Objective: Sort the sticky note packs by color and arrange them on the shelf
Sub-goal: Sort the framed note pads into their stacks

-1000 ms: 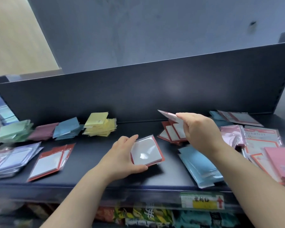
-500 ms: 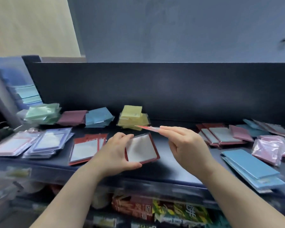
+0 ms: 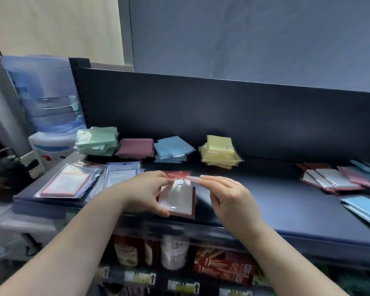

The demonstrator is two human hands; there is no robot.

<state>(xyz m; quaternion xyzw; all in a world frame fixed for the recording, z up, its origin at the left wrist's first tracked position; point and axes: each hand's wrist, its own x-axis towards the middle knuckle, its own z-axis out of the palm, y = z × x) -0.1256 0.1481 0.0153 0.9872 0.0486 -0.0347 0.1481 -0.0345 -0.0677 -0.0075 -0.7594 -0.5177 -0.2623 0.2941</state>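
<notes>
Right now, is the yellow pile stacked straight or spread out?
Spread out. The yellow pile has packs turned at different angles, with corners sticking out past each other.

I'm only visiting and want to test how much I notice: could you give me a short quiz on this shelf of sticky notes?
1. Which pile stands at the right end of the back row on the shelf? A green, B yellow, C maroon.
2. True or false: the left hand lies flat and holds nothing.
3. How many colour piles make up that back row?

Key
1. B, the yellow pile.
2. False: it grips a red-edged pack, while the right hand pinches a thin pack.
3. Four: green pile, maroon pile, blue pile, yellow pile.
</notes>
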